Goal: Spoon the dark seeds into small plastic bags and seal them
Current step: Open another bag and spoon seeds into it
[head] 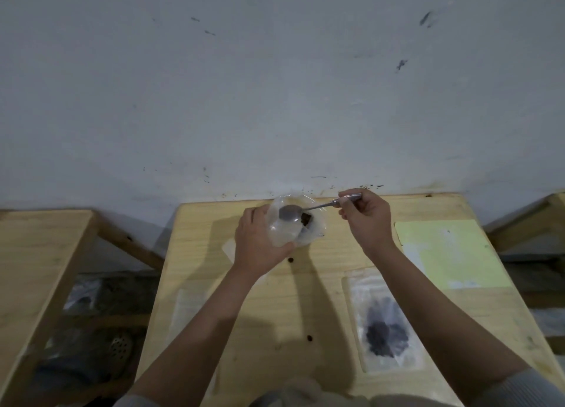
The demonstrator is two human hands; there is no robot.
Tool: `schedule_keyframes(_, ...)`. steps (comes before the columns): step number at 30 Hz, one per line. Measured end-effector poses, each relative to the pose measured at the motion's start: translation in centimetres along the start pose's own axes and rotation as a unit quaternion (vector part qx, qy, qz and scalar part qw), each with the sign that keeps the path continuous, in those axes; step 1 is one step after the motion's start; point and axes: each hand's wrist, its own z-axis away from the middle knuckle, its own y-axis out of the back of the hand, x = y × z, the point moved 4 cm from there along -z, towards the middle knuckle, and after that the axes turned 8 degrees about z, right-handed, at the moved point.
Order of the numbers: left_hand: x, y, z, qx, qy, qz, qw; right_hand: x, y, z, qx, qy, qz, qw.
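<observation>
My left hand [260, 244] grips a clear plastic bag [298, 223] from its left side near the far edge of the wooden table [305, 299]. A dark lump of seeds [306, 220] shows inside the bag. My right hand [365, 218] pinches the handle of a metal spoon [305, 209], and the spoon's bowl sits in the bag's open mouth. A flat clear bag with dark seeds [383, 330] lies on the table to the right, under my right forearm.
A pale green sheet [452, 250] lies at the table's right side. Another flat clear bag [186, 308] lies at the left by my left forearm. A second wooden table [33, 269] stands to the left. Two loose dark seeds [309, 338] dot the tabletop. The wall is right behind.
</observation>
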Motion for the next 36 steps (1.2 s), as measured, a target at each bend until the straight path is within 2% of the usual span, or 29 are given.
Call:
schedule_keyframes(2, 0.2, 0.7, 0.4, 0.021, -0.018, -0.013, 1.0, -0.6, 0.1, 0.6, 0.003, 0.026, -0.002, 1.0)
schedule_keyframes(4, 0.2, 1.5, 0.9, 0.04, -0.019, -0.016, 0.999, -1.0, 0.4, 1.1, 0.039, 0.02, -0.046, 0.998)
schedule_keyframes(7, -0.4, 2.4, 2.0, 0.044, 0.011, -0.018, 0.999, 0.5, 0.8, 1.2, 0.119, -0.051, -0.088, 0.988)
schedule_keyframes(12, -1.7, 3.2, 4.0, 0.053, 0.047, -0.02, 0.997, 5.1, -0.3, 1.6, 0.174, -0.157, 0.001, 0.972)
schedule_keyframes(18, -2.1, 3.6, 5.6, 0.057, 0.059, -0.014, 0.997, 8.5, -2.3, 1.8, 0.169, -0.234, 0.039, 0.957)
schedule_keyframes(21, -2.3, 3.6, 6.2, 0.046, 0.064, -0.015, 0.997, 9.7, -3.0, 1.7, 0.131, -0.262, 0.023, 0.956)
schedule_keyframes(26, -2.4, 3.5, 6.7, 0.041, 0.063, -0.003, 0.997, 10.1, -3.6, 1.7, 0.056, -0.259, 0.025, 0.964)
schedule_keyframes(29, -2.4, 3.6, 6.8, 0.062, 0.069, 0.049, 0.994, 8.7, -2.8, 3.0, 0.107, -0.252, 0.102, 0.956)
schedule_keyframes(31, -2.3, 3.6, 6.8, 0.079, 0.077, 0.098, 0.989, 6.4, -2.4, 4.6, 0.165, -0.146, 0.131, 0.967)
schedule_keyframes(32, -2.2, 3.6, 6.7, 0.085, 0.078, 0.122, 0.986, 5.1, -2.6, 5.4, 0.157, -0.075, 0.128, 0.977)
schedule_keyframes(33, -1.9, 3.6, 6.6, 0.088, 0.078, 0.141, 0.983, 3.8, -3.1, 6.2, 0.113, -0.022, 0.112, 0.987)
schedule_keyframes(34, -1.5, 3.7, 6.5, 0.09, 0.073, 0.154, 0.981, 2.6, -3.9, 7.0, 0.043, 0.001, 0.083, 0.996)
schedule_keyframes(36, -0.7, 3.8, 6.3, 0.086, 0.058, 0.166, 0.981, 0.8, -5.7, 8.4, -0.111, -0.019, 0.007, 0.994)
